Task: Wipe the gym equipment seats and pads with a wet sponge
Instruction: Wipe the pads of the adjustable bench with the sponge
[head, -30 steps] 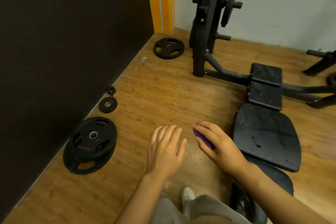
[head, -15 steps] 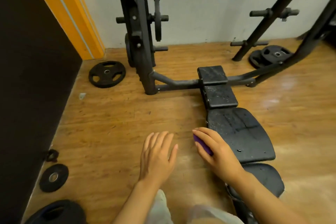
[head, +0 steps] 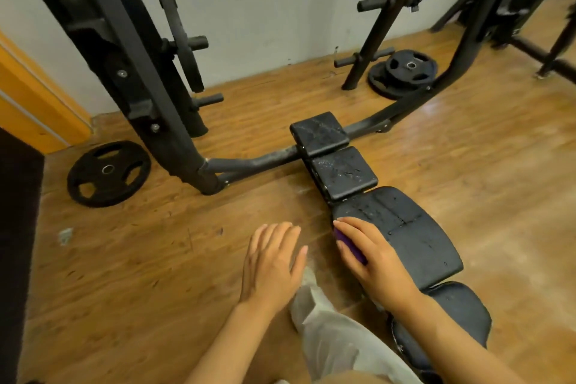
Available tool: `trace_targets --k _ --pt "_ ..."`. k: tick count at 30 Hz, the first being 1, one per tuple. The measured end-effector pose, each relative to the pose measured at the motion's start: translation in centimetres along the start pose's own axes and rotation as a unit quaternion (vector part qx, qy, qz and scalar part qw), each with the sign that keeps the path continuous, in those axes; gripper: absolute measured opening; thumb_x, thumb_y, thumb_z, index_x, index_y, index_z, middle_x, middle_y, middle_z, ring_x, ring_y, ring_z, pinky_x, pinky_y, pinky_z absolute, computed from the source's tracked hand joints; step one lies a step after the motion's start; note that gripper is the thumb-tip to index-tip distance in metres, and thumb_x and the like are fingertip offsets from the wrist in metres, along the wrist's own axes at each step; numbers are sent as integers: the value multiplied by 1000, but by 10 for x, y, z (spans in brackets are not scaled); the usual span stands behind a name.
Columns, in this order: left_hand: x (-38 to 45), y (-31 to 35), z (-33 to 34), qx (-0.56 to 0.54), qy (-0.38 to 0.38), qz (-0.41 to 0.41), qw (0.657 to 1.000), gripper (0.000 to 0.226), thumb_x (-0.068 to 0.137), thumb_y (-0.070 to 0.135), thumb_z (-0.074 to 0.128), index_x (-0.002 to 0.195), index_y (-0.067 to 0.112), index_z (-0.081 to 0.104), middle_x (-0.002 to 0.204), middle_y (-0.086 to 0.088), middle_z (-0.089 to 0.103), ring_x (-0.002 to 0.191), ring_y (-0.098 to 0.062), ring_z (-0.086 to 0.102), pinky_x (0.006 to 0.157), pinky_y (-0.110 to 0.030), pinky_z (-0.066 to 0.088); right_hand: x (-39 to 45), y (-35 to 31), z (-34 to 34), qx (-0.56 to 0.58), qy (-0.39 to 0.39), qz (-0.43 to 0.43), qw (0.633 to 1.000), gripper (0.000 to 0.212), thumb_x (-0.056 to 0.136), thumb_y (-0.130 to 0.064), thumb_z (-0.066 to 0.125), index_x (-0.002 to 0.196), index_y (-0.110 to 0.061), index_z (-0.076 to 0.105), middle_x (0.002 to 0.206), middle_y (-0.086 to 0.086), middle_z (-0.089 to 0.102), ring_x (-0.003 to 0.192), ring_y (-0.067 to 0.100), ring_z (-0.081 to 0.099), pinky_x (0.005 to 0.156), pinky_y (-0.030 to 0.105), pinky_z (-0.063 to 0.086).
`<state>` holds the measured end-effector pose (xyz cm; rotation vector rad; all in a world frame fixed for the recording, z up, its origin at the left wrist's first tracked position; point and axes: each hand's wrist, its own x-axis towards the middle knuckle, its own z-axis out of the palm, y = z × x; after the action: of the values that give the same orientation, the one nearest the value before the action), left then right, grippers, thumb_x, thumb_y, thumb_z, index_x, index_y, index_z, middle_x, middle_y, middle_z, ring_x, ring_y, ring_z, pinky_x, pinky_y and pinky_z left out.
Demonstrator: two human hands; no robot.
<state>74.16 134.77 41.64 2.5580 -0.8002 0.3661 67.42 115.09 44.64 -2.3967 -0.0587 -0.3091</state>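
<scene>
Bare forearms, no sleeves; light grey trousers (head: pixel 330 340) (loose, creased).

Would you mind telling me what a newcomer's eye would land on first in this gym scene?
Probably the right hand gripping a purple sponge at the near left edge of the worn black bench pad, with the open left hand hovering beside it. Next, the weight plate flat on the wooden floor at left, beside the black rack upright.
</scene>
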Motion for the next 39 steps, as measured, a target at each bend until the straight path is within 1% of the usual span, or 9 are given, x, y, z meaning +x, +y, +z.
trace_targets --k 3,10,15,23,28,30,33,34,39 --pt "55 -12 20 8 -30 12 999 39 94 38 48 116 14 70 117 -3 68 111 -21 62 111 -36 29 47 30 2 6 10 28 1000 43 99 -36 48 129 -10 62 131 2 58 121 10 52 106 15 36" --pt "180 -42 57 3 -46 33 998 39 93 36 48 117 13 68 118 -4 67 112 -21 58 112 -35 27 154 85 -3 20 13 53 998 43 98 -34 49 129 -7 62 130 4 59 122 14 53 105 26 41" --pt "248 -75 85 -16 -54 43 997 37 93 34 50 116 11 68 117 -5 67 112 -19 53 110 -37 30 219 111 2 10 24 77 997 40 98 -31 51 128 -7 61 130 3 59 122 13 51 105 24 38" --pt "350 -160 150 -31 -114 80 990 39 95 34 47 117 9 67 118 -8 67 110 -26 62 107 -39 34 338 152 46 -14 21 133 991 43 99 -34 47 130 -7 60 130 7 58 121 17 50 104 27 40" --pt "405 -201 180 -32 -146 105 983 39 94 31 47 116 6 66 119 -12 66 109 -30 62 105 -43 37 410 181 78 -24 39 151 987 36 97 -22 56 127 -3 62 127 11 60 117 16 49 105 13 30" --pt "420 -214 194 -20 -173 96 980 42 94 31 45 119 5 66 123 -14 65 113 -31 61 105 -45 40 434 201 92 -12 50 173 984 38 97 -23 55 128 -3 62 128 13 60 119 17 49 106 20 35" --pt "440 -229 217 -17 -216 88 972 46 95 32 42 125 5 63 129 -13 63 118 -29 60 105 -46 46 463 235 116 6 67 205 976 37 95 -16 59 130 -2 61 130 13 60 121 23 52 104 38 45" --pt "447 -234 226 -13 -220 87 972 46 96 32 42 126 5 62 129 -13 63 119 -29 59 105 -46 46 472 246 125 9 67 206 976 37 95 -13 61 130 -3 60 129 14 60 120 23 52 103 39 46" --pt "474 -255 289 0 -222 75 972 43 96 30 44 126 5 61 128 -12 63 119 -27 58 106 -45 44 506 306 167 2 64 182 981 31 93 -14 60 122 -5 67 124 15 63 116 21 52 99 33 46"
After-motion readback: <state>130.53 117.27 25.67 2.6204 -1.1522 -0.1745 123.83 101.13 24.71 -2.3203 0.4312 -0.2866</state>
